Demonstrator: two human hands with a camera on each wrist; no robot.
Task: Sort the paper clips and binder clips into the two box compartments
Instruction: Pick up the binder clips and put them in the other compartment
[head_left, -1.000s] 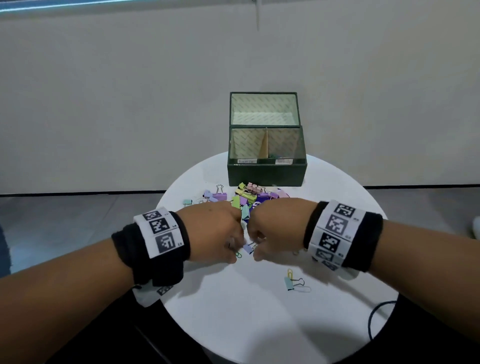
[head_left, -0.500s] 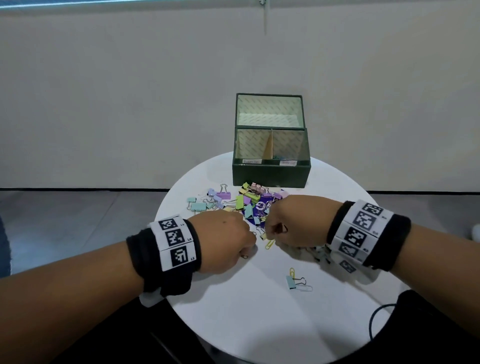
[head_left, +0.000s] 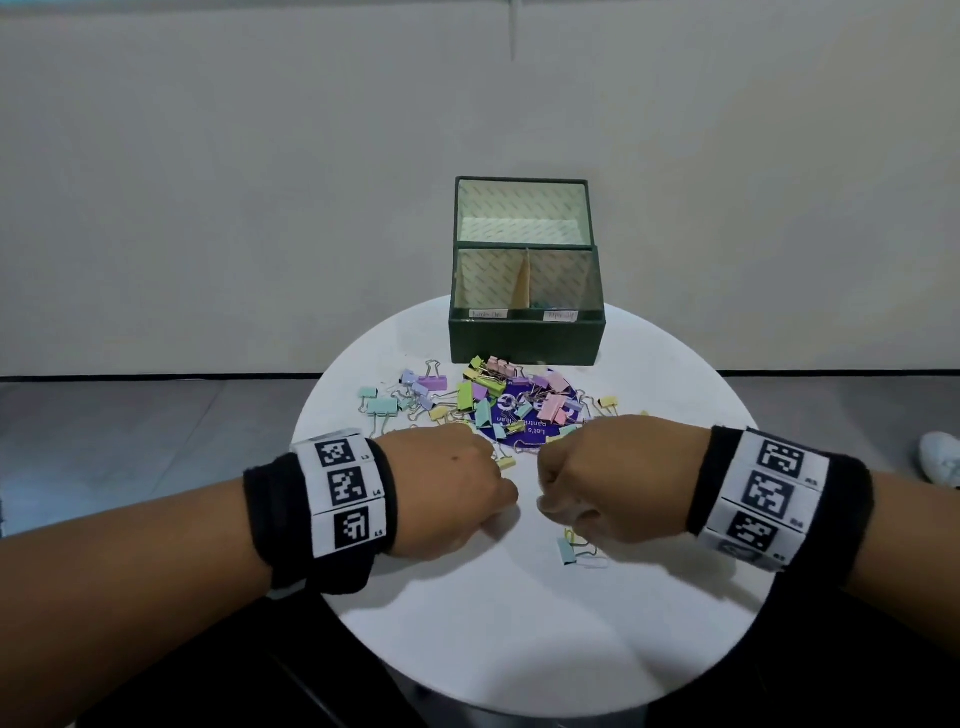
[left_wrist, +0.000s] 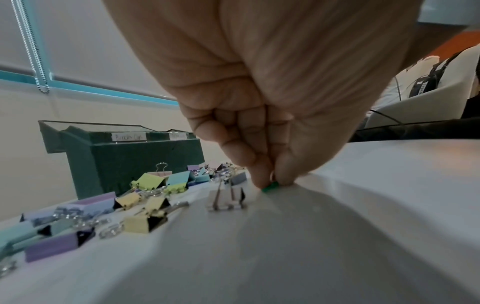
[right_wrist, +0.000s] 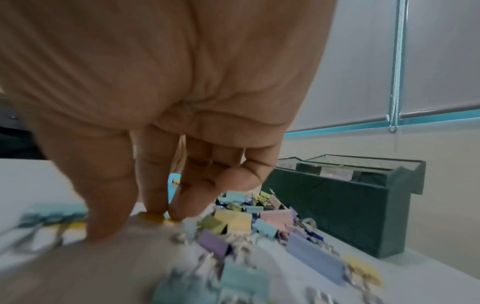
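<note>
Pastel binder clips and wire paper clips lie in a pile (head_left: 488, 400) on a round white table (head_left: 519, 649), in front of a dark green box (head_left: 524, 338) with two labelled compartments. My left hand (head_left: 511, 493) is curled knuckles-up just in front of the pile. In the left wrist view its thumb and forefinger pinch a small green paper clip (left_wrist: 270, 187) at the tabletop. My right hand (head_left: 543, 501) is curled beside it. In the right wrist view its fingertips (right_wrist: 155, 207) bear on a yellow paper clip (right_wrist: 153, 217), with the thumb down next to it.
A lone light-blue binder clip (head_left: 567, 550) lies with a paper clip under my right wrist. The box lid stands upright behind the compartments. A purple round sticker (head_left: 511, 415) shows under the pile. The table edge is near on all sides, and a black cable hangs at the right.
The hands, which met over a blue clip a second ago, have parted. The right hand has drawn back from the pile towards me. The left hand has barely moved.
</note>
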